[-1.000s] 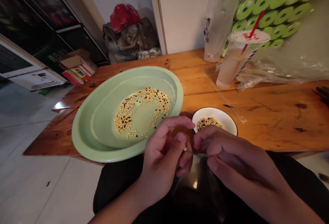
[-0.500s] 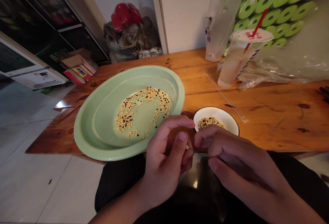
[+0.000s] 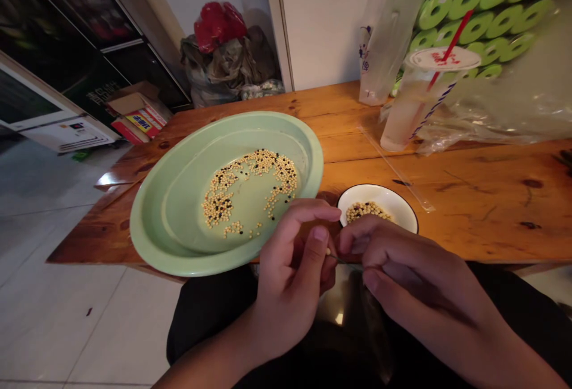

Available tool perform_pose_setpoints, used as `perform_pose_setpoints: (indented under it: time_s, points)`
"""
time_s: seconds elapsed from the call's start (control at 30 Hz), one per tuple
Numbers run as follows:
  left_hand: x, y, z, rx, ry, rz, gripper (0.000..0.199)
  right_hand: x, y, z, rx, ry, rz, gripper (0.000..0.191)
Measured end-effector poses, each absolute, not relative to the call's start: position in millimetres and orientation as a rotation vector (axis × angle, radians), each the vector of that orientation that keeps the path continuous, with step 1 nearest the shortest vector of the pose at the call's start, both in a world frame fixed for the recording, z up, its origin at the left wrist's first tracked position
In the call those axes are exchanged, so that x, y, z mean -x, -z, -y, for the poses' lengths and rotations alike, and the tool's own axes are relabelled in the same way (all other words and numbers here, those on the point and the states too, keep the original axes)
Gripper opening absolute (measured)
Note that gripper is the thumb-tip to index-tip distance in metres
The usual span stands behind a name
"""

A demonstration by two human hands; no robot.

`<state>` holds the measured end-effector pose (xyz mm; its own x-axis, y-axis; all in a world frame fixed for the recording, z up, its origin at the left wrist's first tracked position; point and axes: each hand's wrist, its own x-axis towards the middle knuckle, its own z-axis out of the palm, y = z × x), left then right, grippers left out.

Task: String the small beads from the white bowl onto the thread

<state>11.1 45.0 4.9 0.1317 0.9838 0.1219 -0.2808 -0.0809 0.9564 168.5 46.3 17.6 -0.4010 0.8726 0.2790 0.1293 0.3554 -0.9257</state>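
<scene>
Pinched at the thumb and fingers of my left hand (image 3: pixel 292 285) is a small cream bead (image 3: pixel 328 252). A thin, dark thread or wire (image 3: pixel 347 263) runs from that bead to my right hand (image 3: pixel 417 285), whose thumb and index finger are closed on it. Both hands are held close together above my lap. Left of them, a green plastic basin (image 3: pixel 152 240) has many loose cream and dark beads (image 3: pixel 218 207) across its bottom. Just behind my right hand, a white bowl (image 3: pixel 404 213) with a dark rim contains more such beads (image 3: pixel 366 210), partly covered by my fingers.
The wooden table (image 3: pixel 482 198) carries a tall drink cup (image 3: pixel 406 106) with a red straw, and a clear plastic strip (image 3: pixel 395 168). Green rolls (image 3: pixel 491 22) in plastic wrap stand at the back right. An open carton (image 3: pixel 140 118) and stacked bags (image 3: pixel 227 61) lie beyond.
The whole view has shifted very slightly. Both hands keep nearly the same pose, with the bead and thin strand between them.
</scene>
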Motion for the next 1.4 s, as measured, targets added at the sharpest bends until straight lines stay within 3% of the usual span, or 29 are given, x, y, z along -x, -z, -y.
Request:
perform_pose_setpoints:
  time_s: [0.43, 0.97, 1.4]
  points:
    - [-10.4, -2.3, -46.6, -1.288, -1.390, -0.882, 0.018, -165.9, -15.6, -46.1, 0.867, -1.085, 1.778, 0.020]
    - [-2.3, -10.5, -52.2, -0.772, -1.271, -0.745, 0.014, -159.5, -10.3, -50.7, 0.880, -1.292, 1.648, 0.019]
    - [-2.0, -15.5, -53.0, -0.712, -1.191, -0.617, 0.009, -160.8, -8.3, -43.7, 0.861, -1.489, 1.470, 0.019]
